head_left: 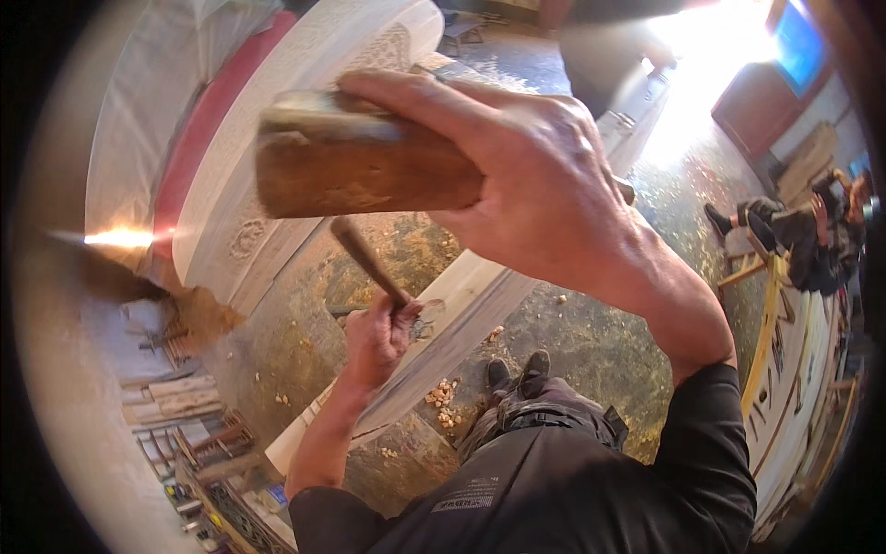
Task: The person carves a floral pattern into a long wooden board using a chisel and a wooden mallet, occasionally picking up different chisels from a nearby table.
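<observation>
My right hand (554, 175) is raised close to the camera, closed around a wooden mallet (360, 171) with a worn, block-shaped head. Below the mallet and apart from it, the wooden handle of a chisel (365, 258) tilts up to the left. My left hand (374, 342) is closed around the chisel's lower part, so its blade is hidden. That hand rests at a long pale timber beam (475, 286), which runs diagonally in front of me. Cut marks (429, 319) show on the beam's top beside the hand.
Large carved pale panels (305, 102) stand at the upper left, beside clear plastic sheeting (148, 111). Hand tools (203, 517) and wood pieces lie lower left. Shavings (445, 397) litter the floor. Another person (803, 231) sits at the right, near a lettered board (775, 388).
</observation>
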`<move>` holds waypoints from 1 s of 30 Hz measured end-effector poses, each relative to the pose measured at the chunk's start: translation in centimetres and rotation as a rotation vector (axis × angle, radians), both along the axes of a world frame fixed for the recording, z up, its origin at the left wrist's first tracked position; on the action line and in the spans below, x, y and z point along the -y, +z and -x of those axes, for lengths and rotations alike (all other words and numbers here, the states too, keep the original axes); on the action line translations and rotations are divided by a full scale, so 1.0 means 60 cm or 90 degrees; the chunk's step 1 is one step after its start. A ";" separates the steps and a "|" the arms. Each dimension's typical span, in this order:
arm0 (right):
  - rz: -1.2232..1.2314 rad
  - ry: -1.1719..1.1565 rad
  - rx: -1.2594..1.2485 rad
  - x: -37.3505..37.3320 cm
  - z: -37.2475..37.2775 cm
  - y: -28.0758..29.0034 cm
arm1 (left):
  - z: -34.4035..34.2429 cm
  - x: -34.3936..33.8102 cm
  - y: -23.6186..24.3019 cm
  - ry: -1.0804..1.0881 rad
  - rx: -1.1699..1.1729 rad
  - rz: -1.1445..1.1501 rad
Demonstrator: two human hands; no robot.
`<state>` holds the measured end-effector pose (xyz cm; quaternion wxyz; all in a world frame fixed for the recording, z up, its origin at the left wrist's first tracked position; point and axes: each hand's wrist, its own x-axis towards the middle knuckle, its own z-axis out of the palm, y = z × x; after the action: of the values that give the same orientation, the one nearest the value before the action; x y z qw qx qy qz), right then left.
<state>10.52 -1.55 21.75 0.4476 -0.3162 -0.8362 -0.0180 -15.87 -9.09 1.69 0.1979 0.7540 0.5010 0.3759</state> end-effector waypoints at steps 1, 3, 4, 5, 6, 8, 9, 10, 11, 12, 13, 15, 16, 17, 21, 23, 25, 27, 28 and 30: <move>0.005 0.014 0.015 0.002 0.007 -0.003 | -0.003 0.003 0.016 -0.008 -0.007 -0.031; 0.009 -0.001 0.082 0.006 0.016 -0.010 | -0.008 0.008 0.028 -0.010 -0.025 -0.050; 0.002 -0.028 0.131 0.007 0.019 -0.010 | -0.008 0.008 0.030 -0.001 -0.037 -0.045; -0.006 -0.058 0.180 0.010 0.020 -0.010 | -0.009 0.008 0.033 0.004 -0.050 -0.040; -0.054 -0.073 0.197 0.008 0.020 -0.010 | -0.012 0.009 0.035 0.000 -0.046 -0.037; -0.075 -0.091 0.212 0.011 0.016 -0.007 | -0.016 0.010 0.036 0.002 -0.043 -0.038; -0.088 -0.100 0.219 0.012 0.014 -0.005 | -0.018 0.009 0.037 0.003 -0.043 -0.041; -0.091 -0.085 0.194 0.010 0.013 -0.005 | -0.019 0.009 0.037 0.004 -0.036 -0.041; -0.095 -0.070 0.169 0.005 0.013 -0.006 | -0.019 0.009 0.038 0.005 -0.031 -0.042; -0.099 -0.054 0.143 0.000 0.013 -0.006 | -0.019 0.010 0.038 0.006 -0.026 -0.043; -0.109 -0.032 0.050 -0.007 0.012 -0.004 | -0.016 0.011 0.039 0.012 -0.034 -0.031; -0.048 0.005 -0.080 -0.012 0.006 0.009 | -0.018 0.009 0.038 0.011 -0.044 -0.008; 0.022 0.025 -0.125 -0.011 0.003 0.017 | -0.021 0.006 0.036 0.004 -0.032 -0.017; 0.090 0.048 -0.177 -0.011 0.005 0.022 | -0.019 0.006 0.033 0.003 -0.025 -0.025; -0.015 -0.021 0.001 0.001 0.006 0.002 | -0.016 0.007 0.030 -0.003 -0.018 -0.042; -0.030 -0.102 0.230 0.001 0.012 -0.007 | -0.016 0.008 0.029 0.000 -0.015 -0.046; -0.027 -0.087 0.211 -0.005 0.012 -0.012 | -0.013 0.011 0.028 0.002 -0.020 -0.029; -0.024 -0.063 0.147 -0.018 0.008 -0.009 | -0.010 0.013 0.026 0.003 -0.028 0.005; -0.021 -0.044 0.091 -0.029 0.004 -0.007 | -0.011 0.012 0.028 0.001 -0.027 -0.015; 0.145 -0.019 -0.063 -0.009 -0.009 0.025 | -0.022 0.002 0.029 -0.014 -0.019 -0.054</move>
<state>11.05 -0.99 23.28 0.4488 -0.3781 -0.8051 0.0863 -14.53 -9.24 3.44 0.1622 0.7726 0.4793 0.3834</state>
